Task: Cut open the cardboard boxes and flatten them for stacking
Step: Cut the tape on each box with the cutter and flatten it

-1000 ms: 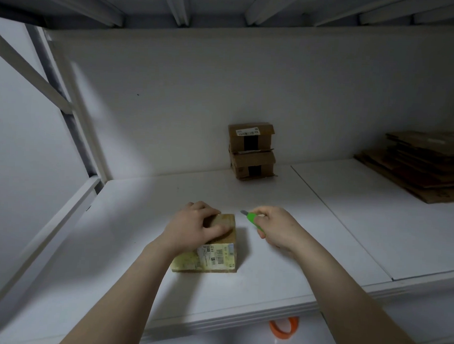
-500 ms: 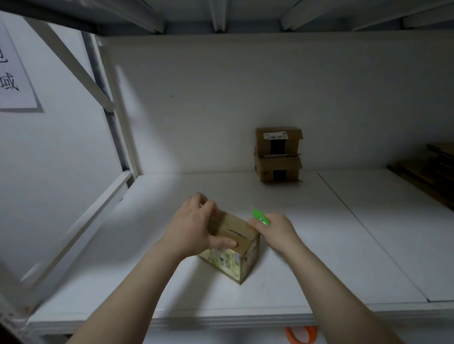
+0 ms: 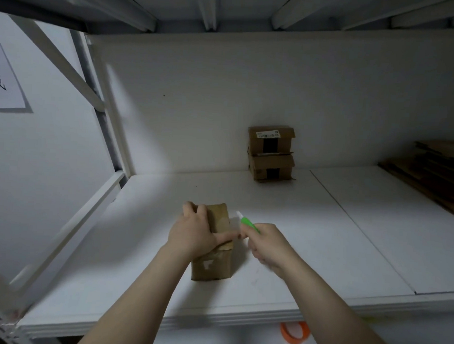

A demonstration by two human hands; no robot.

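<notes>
L hand (image 3: 193, 233) grips cardboard box (image 3: 214, 259) on shelf (image 3: 268, 289), R hand (image 3: 268, 244) clutches green cutter (image 3: 247, 222) beside it

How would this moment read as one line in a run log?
left hand: grips cardboard box on shelf | right hand: holds green cutter beside box | waiting: two stacked boxes at back

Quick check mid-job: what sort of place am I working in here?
Most likely a storeroom or warehouse bay: a white metal rack shelf, two cardboard boxes stacked by the back panel, and flattened cardboard piled at the right.
</notes>
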